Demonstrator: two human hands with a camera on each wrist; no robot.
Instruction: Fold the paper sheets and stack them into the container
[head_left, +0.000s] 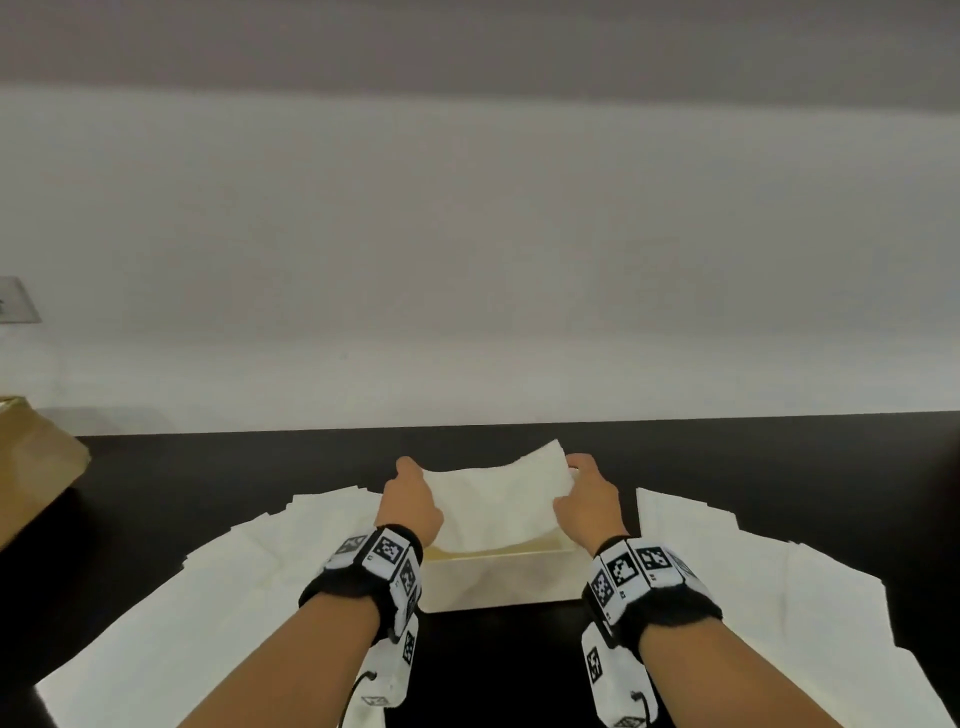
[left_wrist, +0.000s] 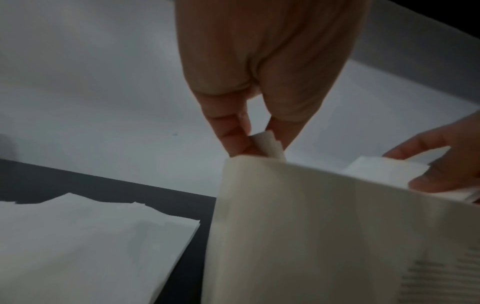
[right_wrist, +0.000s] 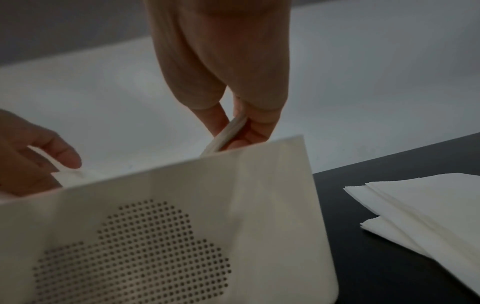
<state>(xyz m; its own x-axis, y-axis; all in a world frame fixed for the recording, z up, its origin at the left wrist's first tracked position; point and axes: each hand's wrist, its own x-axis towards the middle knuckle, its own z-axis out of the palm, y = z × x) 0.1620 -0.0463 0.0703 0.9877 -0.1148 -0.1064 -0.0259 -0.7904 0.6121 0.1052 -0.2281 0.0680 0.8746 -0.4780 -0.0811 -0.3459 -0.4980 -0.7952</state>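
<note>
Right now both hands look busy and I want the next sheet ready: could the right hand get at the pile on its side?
Probably not yet: the right hand pinches the folded sheet over the container. The right pile lies uncovered beside it.

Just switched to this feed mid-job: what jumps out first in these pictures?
Both hands at the centre: the left hand and right hand each pinch an end of a folded paper sheet held over the open cream container. Loose white sheets fan out on the dark table, a left pile and a right pile flanking the container.
</note>
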